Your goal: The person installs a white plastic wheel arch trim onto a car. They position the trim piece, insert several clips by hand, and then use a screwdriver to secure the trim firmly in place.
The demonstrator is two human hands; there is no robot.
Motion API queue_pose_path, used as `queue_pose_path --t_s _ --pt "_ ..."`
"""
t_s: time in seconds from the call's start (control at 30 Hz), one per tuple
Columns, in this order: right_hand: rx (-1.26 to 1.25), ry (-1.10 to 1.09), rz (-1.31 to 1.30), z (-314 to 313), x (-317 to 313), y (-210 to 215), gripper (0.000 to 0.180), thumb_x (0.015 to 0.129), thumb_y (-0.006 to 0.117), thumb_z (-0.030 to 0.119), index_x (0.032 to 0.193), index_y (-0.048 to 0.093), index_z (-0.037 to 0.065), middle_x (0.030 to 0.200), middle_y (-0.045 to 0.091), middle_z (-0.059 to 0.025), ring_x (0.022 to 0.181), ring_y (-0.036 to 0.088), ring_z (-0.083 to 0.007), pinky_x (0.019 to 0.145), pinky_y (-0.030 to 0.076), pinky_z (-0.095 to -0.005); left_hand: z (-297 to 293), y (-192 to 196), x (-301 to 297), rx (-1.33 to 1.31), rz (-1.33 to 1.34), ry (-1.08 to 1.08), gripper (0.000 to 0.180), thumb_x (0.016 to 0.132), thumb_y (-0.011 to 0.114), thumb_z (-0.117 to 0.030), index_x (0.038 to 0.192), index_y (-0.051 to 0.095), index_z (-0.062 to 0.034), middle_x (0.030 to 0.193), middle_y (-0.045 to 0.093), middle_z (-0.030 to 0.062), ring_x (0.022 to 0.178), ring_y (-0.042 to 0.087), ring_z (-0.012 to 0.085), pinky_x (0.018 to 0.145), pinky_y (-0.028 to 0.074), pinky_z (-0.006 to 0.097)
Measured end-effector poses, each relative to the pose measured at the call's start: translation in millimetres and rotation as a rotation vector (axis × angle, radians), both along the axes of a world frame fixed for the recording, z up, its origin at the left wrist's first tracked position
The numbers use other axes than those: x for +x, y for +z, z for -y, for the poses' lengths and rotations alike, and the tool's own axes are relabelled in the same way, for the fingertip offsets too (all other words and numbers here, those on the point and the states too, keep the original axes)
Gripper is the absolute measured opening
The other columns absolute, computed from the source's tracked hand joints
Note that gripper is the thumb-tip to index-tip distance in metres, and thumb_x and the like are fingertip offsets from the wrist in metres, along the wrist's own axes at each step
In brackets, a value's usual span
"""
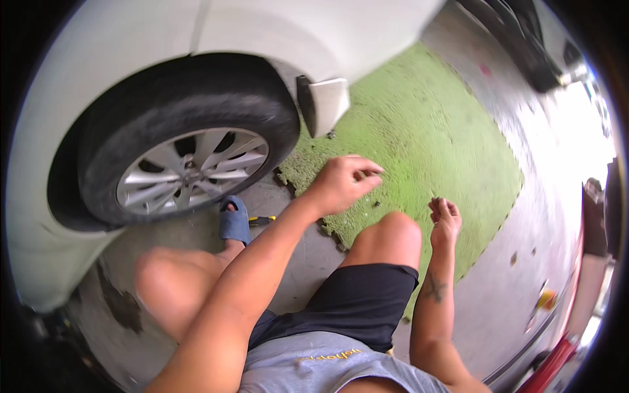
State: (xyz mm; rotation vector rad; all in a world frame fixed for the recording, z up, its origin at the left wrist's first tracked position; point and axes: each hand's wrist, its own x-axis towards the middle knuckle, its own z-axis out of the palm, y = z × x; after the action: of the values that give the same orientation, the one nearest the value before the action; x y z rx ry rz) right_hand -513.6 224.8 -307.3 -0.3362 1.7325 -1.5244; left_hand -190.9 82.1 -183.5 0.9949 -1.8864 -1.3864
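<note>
Crouched beside a white car, held the left hand with fingers curled toward the thumb above a textured green mat, spread on the grey floor. Held the right hand farther right with fingertips drawn together; could not tell of any small object gripped in either. Faced a black tyre fitted around a silver multi-spoke alloy rim, inside the wheel arch. Wore a blue slide sandal near a yellow-and-black item.
</note>
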Motion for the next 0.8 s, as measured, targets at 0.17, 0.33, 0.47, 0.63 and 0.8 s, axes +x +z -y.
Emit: queue_pose_path --t_s 0.17,0.33,0.47,0.63,0.8 --pt "-0.248 0.463 -0.278 109.3 122.3 136.7 0.016 0.103 0.067 0.017 0.11 0.069 0.003 0.101 0.075 -0.0062 0.092 0.07 -0.0138 0.078 0.05 -0.0271 22.5 2.7 -14.8 0.426 -0.457 0.136 0.023 0.1 0.072 -0.021 0.112 0.076 -0.0015 0.095 0.076 0.005 0.081 0.068 0.0086 0.072 0.055 0.024" --pt "-0.315 0.616 -0.168 165.1 201.4 126.0 0.016 0.104 0.065 0.014 0.112 0.068 0.0 0.096 0.073 -0.0054 0.085 0.068 -0.0111 0.076 0.052 -0.0254 40.1 -22.4 12.3 0.583 -0.97 0.404 0.021 0.103 0.067 -0.016 0.114 0.072 0.0003 0.103 0.074 0.0082 0.091 0.072 0.0145 0.084 0.061 0.03" --pt "-0.35 0.6 -0.111 172.1 222.2 95.6 0.016 0.104 0.064 0.009 0.114 0.068 -0.002 0.095 0.073 -0.0076 0.083 0.069 -0.0141 0.073 0.058 -0.0282 37.8 -48.4 25.9 0.771 -1.04 0.41 0.02 0.104 0.063 -0.015 0.117 0.07 -0.0006 0.108 0.074 0.0104 0.097 0.073 0.0181 0.09 0.062 0.033" --pt "-0.298 0.734 -0.217 179.8 230.7 90.1 0.027 0.097 0.074 0.007 0.121 0.067 -0.005 0.096 0.075 -0.0082 0.088 0.069 -0.0125 0.078 0.055 -0.0258 31.9 -63.3 45.9 0.753 -1.106 0.47 0.019 0.103 0.066 -0.018 0.114 0.071 -0.0026 0.106 0.074 0.0075 0.099 0.072 0.0168 0.093 0.059 0.032" --pt "-0.103 0.553 -0.482 192.3 229.6 77.3 0.096 0.084 0.089 0.02 0.158 0.029 0.008 0.135 0.059 -0.0192 0.106 0.065 -0.0196 0.075 0.055 -0.0294 28.3 -80.3 51.0 0.787 -1.12 0.755 0.016 0.1 0.072 -0.018 0.107 0.072 -0.0033 0.098 0.071 0.0034 0.09 0.07 0.014 0.088 0.059 0.03"
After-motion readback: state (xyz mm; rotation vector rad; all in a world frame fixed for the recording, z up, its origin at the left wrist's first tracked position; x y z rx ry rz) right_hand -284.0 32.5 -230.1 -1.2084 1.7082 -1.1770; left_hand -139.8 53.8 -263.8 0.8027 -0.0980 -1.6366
